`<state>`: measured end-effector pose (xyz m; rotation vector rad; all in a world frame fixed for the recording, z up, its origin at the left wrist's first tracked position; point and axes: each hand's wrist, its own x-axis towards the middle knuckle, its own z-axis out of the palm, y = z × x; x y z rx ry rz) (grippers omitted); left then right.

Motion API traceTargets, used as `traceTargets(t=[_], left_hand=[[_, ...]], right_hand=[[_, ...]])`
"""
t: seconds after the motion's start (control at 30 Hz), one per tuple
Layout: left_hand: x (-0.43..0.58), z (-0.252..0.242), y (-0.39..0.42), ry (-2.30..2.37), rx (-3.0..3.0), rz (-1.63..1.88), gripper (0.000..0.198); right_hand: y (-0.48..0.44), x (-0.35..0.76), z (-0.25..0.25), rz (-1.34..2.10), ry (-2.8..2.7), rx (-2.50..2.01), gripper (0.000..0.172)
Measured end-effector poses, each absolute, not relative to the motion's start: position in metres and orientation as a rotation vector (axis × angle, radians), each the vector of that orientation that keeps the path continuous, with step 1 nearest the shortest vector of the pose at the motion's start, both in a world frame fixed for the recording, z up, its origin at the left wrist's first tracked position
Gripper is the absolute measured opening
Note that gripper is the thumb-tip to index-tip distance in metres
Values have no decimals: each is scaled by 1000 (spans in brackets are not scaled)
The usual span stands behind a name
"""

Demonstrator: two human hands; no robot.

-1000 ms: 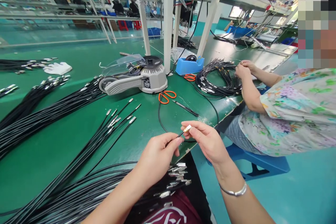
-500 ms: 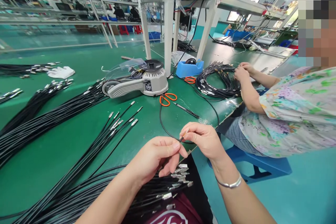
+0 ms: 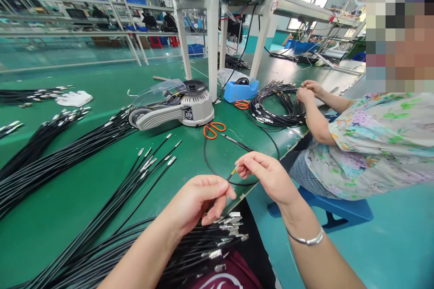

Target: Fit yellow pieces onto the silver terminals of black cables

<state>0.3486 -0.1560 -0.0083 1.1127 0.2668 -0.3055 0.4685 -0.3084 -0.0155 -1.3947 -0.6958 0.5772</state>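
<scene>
My left hand (image 3: 200,201) is closed in a pinch on a black cable (image 3: 207,159) just short of its end. The cable's end (image 3: 233,171) pokes out past the thumb, with a yellow band and a thin pale tip. At that tip are the bent fingers of my right hand (image 3: 266,174), thumb and forefinger close together; their exact contact is partly hidden. From my left hand the cable loops over the green table. Below my hands lies a bundle of black cables with metal connectors (image 3: 233,219).
A grey tape dispenser (image 3: 198,106), orange-handled scissors (image 3: 214,129) and a slim cutter knife (image 3: 237,141) lie beyond my hands. More cable bundles (image 3: 68,149) and a white glove (image 3: 74,98) are leftward. A co-worker (image 3: 379,144) sits at right by coiled cables (image 3: 271,110).
My right hand has shifted slightly away from my left, and the cable's yellow band now shows between them. The whole view has moved a little.
</scene>
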Motion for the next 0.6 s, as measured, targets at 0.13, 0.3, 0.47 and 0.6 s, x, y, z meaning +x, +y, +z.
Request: traceTargets(t=[0.13, 0.3, 0.47, 0.6], left_hand=[[349, 2, -165, 401, 1493, -239, 28], [352, 6, -181, 386, 2088, 107, 26], [357, -4, -189, 238, 2374, 317, 26], [358, -8, -193, 178, 2553, 401, 30]], right_hand=[[-312, 467, -7, 637, -653, -1489, 22], [-316, 468, -6, 655, -597, -1571, 24], [-317, 466, -8, 639, -570, -1560, 24], [-320, 465, -7, 643, -580, -1538, 23]])
